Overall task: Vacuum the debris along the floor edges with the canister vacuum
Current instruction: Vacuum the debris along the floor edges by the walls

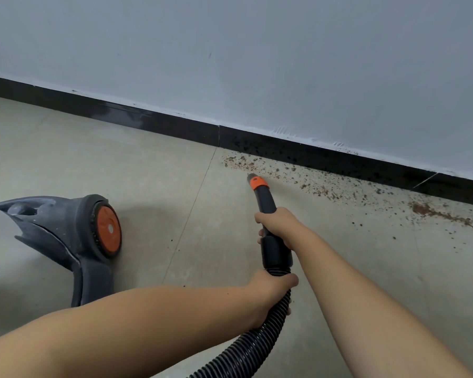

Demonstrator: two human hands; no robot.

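Brown crumbly debris (pixel 322 184) lies scattered on the beige tile floor along the black baseboard (pixel 325 156), from the middle out to the right edge. A black vacuum wand has an orange collar and nozzle (pixel 257 182), and its tip rests at the left end of the debris. My right hand (pixel 279 223) grips the wand's rigid black handle. My left hand (pixel 271 293) holds the ribbed black hose (pixel 246 347) just below the handle's cuff. The grey canister vacuum (pixel 66 236) with an orange wheel hub stands on the floor at the left.
A pale blue-grey wall (pixel 257 64) rises above the baseboard. A denser brown patch of dirt (pixel 434 211) lies at the far right. A few stray specks dot the tile (pixel 393 238) away from the wall. The hose runs off the bottom edge.
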